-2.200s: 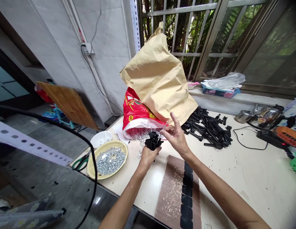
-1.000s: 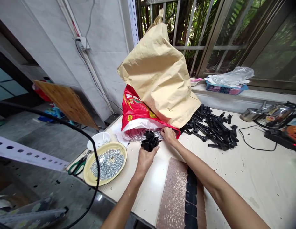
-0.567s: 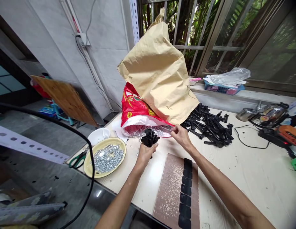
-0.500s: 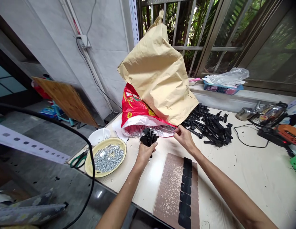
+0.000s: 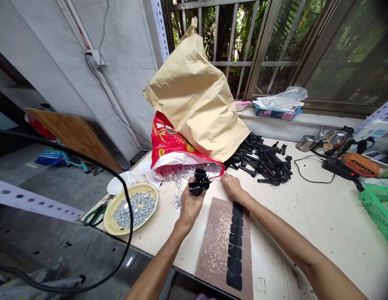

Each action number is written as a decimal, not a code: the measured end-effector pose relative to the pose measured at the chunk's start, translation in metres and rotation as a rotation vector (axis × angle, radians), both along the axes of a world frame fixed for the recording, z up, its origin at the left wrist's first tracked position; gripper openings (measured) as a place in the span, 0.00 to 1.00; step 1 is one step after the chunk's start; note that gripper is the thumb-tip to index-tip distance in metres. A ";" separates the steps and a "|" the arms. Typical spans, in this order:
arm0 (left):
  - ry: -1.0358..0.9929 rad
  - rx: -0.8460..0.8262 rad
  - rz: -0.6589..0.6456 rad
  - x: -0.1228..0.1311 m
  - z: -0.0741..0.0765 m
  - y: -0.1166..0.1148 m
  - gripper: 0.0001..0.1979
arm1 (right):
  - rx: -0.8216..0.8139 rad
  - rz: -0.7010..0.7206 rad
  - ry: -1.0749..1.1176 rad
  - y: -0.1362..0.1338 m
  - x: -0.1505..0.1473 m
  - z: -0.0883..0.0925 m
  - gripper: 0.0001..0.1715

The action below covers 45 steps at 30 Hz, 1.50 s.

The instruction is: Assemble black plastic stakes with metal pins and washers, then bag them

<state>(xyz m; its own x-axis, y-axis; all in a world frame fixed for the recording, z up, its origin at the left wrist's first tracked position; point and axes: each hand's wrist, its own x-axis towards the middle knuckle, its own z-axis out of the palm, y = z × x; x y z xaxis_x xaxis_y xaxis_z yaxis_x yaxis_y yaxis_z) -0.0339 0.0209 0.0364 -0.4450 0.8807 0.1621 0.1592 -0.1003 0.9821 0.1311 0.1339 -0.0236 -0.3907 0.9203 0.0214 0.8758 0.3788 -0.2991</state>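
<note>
My left hand is closed around a bunch of black plastic parts, held upright in front of a red bag. Thin metal rods lie in the bag's open, white-lined mouth, some poking out. At the right corner of that mouth, my right hand has its fingers curled on the red rim; the fingertips are partly hidden. Below it lies a brown board with a column of black rounded pads. Small metal pieces are scattered beside my left hand.
A large tan paper sack leans over the red bag. Black parts are heaped to the right. A yellow dish of metal pieces, a white bowl and green-handled scissors sit left. A black cable hangs in front.
My left hand has tilted the black bunch and moved slightly right relative to the bag, uncovering small metal pieces on the table. My right hand stays at the bag's corner. The view has swung right.
</note>
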 end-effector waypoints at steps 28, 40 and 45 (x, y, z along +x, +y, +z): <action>0.212 -0.094 -0.161 0.013 -0.016 0.020 0.16 | 0.329 0.322 0.883 -0.056 -0.026 0.103 0.08; -0.601 -0.056 -0.367 0.025 0.002 0.022 0.27 | -0.200 0.148 1.112 -0.064 -0.023 0.053 0.26; -0.388 0.044 -0.212 0.034 -0.009 0.029 0.24 | -0.160 0.076 1.209 -0.077 -0.036 0.050 0.24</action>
<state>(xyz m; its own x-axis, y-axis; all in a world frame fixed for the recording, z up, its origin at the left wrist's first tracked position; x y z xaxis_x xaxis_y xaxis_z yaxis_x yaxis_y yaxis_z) 0.0004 0.0496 0.0272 -0.2911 0.9549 0.0582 -0.2488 -0.1343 0.9592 0.0949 0.0573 0.0261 -0.2509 0.9214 0.2969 -0.0220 0.3012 -0.9533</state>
